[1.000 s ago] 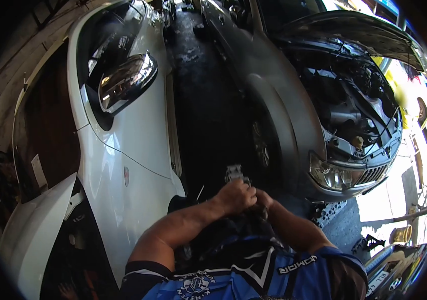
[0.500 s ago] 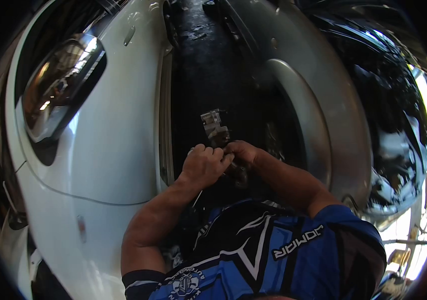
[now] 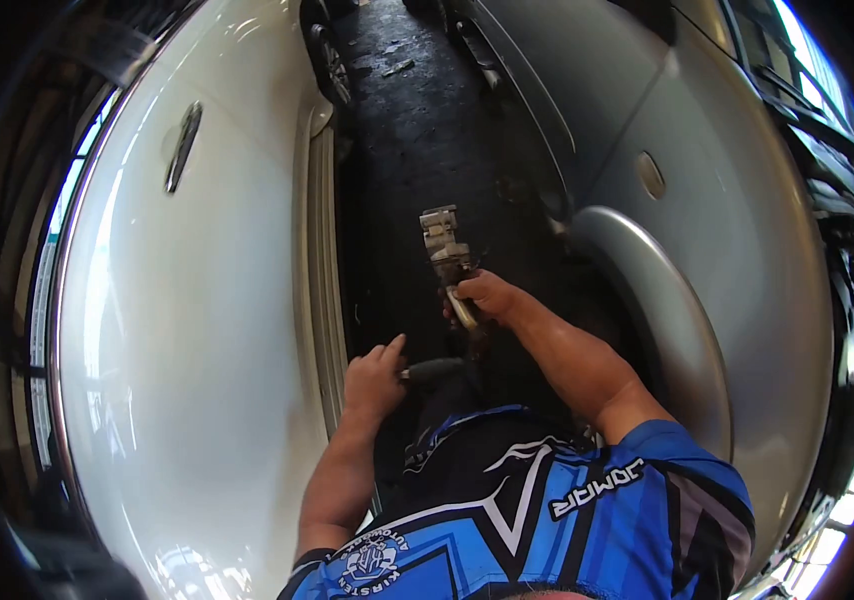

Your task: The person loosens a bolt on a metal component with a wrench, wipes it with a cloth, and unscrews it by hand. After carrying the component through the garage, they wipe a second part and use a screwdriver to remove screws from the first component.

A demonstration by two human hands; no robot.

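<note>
In my right hand is a metal car part, with a blocky silver housing at its far end and a brownish, pipe-like section nearer me. My right fingers are closed around its middle; the inner ones are partly hidden. Lower and to the left, apart from the part, is my left hand. It is closed on a hand tool with a dark grip sticking out to the right and a short bit of bright metal beside my fingers. The tool's other end is hidden, and my index finger points forward.
A pale car door with a sill stands close on the left. On the right is a silver car with a flared wheel arch. Dark, wet-looking floor runs between them, with a wheel further off.
My left hand has come off the metal part and moved down and left, with the dark-gripped tool now showing. My right hand still holds the part. The camera view has shifted.
</note>
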